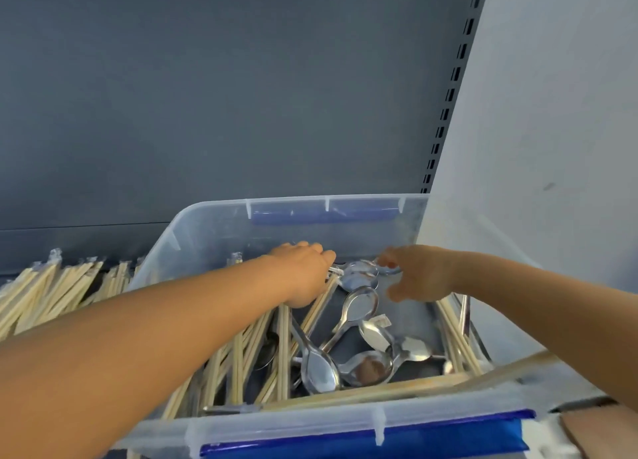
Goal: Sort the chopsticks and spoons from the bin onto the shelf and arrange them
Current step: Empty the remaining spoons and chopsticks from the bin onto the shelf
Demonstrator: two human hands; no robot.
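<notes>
Pale wooden chopsticks (51, 289) already line the dark shelf (103, 244), left of the left hand (303, 272), its grip pinching a wrapped item. The right hand (419, 272) holds a steel spoon (359, 274) inside the clear plastic bin (345, 420). Tangled handles could snag and spill. No legible writing.
</notes>
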